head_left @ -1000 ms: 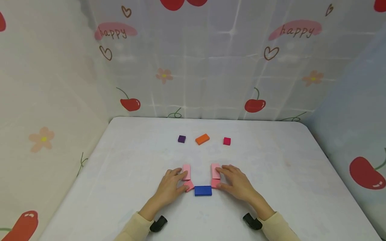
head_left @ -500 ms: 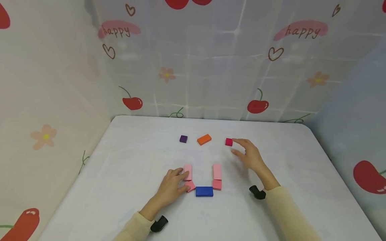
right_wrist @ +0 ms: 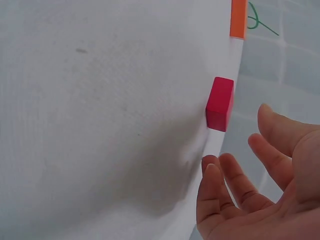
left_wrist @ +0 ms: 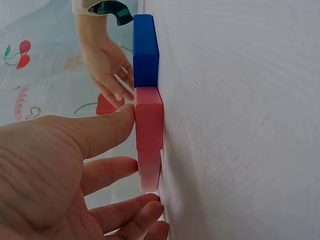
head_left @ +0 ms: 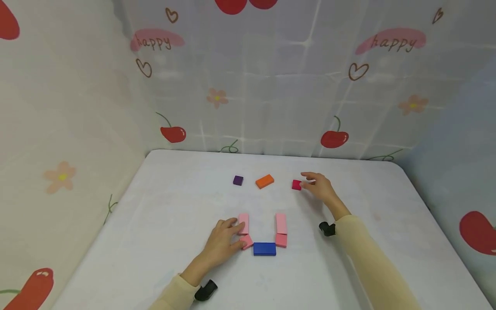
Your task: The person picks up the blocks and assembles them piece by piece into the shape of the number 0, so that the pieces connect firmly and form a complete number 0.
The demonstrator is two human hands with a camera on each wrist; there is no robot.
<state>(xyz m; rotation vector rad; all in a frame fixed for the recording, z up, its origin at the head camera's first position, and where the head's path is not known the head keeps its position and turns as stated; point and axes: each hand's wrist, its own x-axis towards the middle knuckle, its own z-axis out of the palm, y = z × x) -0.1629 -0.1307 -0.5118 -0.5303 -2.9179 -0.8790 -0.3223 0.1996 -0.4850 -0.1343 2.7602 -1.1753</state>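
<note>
My left hand (head_left: pixel 221 241) rests beside the left pair of pink blocks. Its thumb touches the short darker-pink block (left_wrist: pixel 149 125), and the index fingertip touches the long light-pink block (left_wrist: pixel 149 170); the fingers are loosely extended. At the far right, my right hand (head_left: pixel 323 189) is beside a small red block (head_left: pixel 296 184). In the right wrist view, thumb and fingers are spread apart near that red block (right_wrist: pixel 220 104), with a gap between them and it. A blue block (head_left: pixel 265 249) lies flat between the two pink pairs, the left short block tilted against its corner.
The right pair is a long light-pink block (head_left: pixel 280 224) above a short darker-pink block (head_left: pixel 281 240). Farther back lie a purple block (head_left: pixel 238 180) and an orange block (head_left: pixel 265 181). A patterned curtain (head_left: pixel 271 86) hangs behind the white table (head_left: pixel 186 193).
My right hand has left the right pink pair and moved forward to the red block. My left hand stays at the left pink pair. The head view has shifted slightly.
</note>
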